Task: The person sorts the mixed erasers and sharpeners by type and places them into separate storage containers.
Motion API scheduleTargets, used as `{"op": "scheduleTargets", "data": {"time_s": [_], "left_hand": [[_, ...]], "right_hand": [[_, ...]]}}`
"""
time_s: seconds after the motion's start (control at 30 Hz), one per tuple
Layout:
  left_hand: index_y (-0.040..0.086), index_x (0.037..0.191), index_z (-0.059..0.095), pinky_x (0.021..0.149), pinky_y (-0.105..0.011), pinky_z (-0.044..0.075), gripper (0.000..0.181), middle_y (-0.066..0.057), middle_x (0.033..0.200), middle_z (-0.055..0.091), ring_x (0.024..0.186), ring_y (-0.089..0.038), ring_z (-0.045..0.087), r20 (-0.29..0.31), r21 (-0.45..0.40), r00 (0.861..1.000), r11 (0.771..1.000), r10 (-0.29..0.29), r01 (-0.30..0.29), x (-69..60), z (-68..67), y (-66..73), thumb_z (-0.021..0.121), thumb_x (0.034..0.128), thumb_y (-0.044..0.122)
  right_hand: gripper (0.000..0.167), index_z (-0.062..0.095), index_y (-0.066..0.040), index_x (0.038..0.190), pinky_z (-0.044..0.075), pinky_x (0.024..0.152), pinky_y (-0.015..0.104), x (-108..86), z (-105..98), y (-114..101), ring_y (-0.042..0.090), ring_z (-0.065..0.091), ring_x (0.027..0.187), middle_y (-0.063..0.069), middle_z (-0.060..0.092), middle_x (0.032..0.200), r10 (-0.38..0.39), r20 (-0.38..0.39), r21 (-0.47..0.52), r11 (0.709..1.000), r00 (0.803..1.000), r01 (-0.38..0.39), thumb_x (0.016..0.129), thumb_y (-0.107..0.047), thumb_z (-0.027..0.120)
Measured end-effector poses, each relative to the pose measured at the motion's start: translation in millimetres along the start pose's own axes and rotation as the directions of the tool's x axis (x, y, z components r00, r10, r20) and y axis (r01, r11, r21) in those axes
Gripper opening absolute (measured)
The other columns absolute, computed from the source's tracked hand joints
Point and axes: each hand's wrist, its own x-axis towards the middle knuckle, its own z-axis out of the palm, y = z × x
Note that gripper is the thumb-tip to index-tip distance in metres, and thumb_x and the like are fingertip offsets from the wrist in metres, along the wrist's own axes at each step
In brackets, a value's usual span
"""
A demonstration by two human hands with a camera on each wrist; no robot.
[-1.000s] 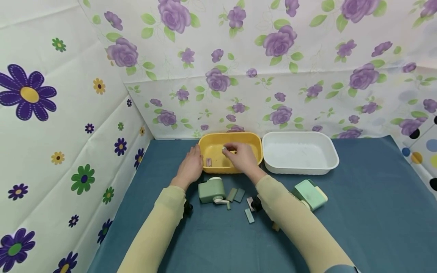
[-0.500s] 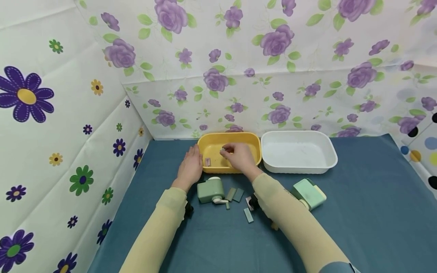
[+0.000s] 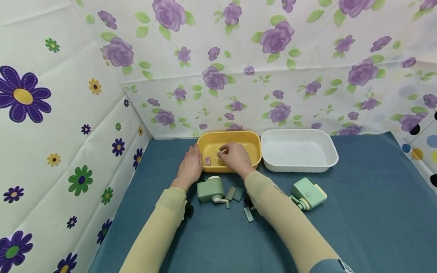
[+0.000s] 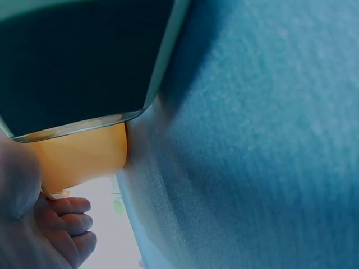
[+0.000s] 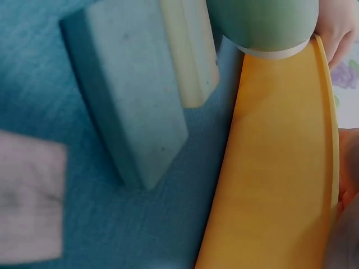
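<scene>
My left hand (image 3: 190,167) rests along the left rim of the yellow bin (image 3: 252,142), its fingers straight. Inside that bin, fingertips of my right hand (image 3: 236,158) pinch a small pale eraser (image 3: 220,152), mostly covered by the fingers. A pink eraser (image 3: 207,161) lies at the bin's left side. In front of the bin are a khaki eraser (image 3: 231,193), a teal eraser (image 3: 238,194) and a light blue eraser (image 3: 248,214). The right wrist view shows a pinkish eraser (image 5: 28,196) on the cloth, and the left hand (image 5: 337,28) at the bin's far end.
A green crank pencil sharpener (image 3: 210,190) stands just before the yellow bin. Another green sharpener (image 3: 308,194) lies tilted beside the right sleeve (image 3: 283,212). The white bin (image 3: 300,168) adjoins the yellow one. A flowered sheet (image 3: 191,98) hangs behind the blue cloth (image 3: 368,212).
My right hand has moved slightly left inside the yellow bin. Its sleeve has shifted left too, uncovering the right sharpener's crank and covering a tan piece on the cloth. The left hand stays put.
</scene>
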Motion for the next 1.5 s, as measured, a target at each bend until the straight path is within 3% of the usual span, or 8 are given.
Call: {"op": "scheduleTargets", "data": {"time_s": [0.43,0.9,1.5], "left_hand": [[-0.005,0.169,0.018,0.130,-0.052,0.024,0.060,-0.025,0.172,0.029,0.160,-0.039,0.025,0.018,-0.012,1.000,1.000,0.003,-0.002,-0.8,-2.2,1.9,0.035,0.1193,0.024],[-0.005,0.169,0.019,0.129,-0.053,0.027,0.060,-0.026,0.171,0.031,0.159,-0.040,0.028,0.000,-0.029,1.000,0.999,0.018,-0.018,-0.5,-1.4,1.0,0.035,0.1191,0.024],[-0.008,0.167,0.019,0.129,-0.052,0.027,0.059,-0.028,0.170,0.031,0.159,-0.041,0.027,-0.006,-0.020,0.999,0.999,0.038,-0.038,-0.7,0.8,-3.7,0.033,0.1194,0.022]], "right_hand": [[0.029,0.084,-0.015,0.115,0.061,0.088,0.042,7.5,1.8,-8.9,0.019,0.072,0.093,-0.001,0.079,0.107,0.032,-0.002,-0.150,0.988,0.999,-0.032,0.098,-0.038,0.080],[0.023,0.086,-0.020,0.106,0.062,0.086,0.041,11.3,15.2,-9.7,0.017,0.071,0.090,-0.004,0.078,0.102,0.028,-0.011,-0.159,0.987,1.000,-0.029,0.096,-0.041,0.082],[0.024,0.084,-0.019,0.107,0.062,0.080,0.038,8.6,19.1,-9.5,0.015,0.069,0.082,-0.004,0.077,0.096,0.038,0.011,-0.194,0.980,0.999,-0.035,0.104,-0.040,0.072]]}}
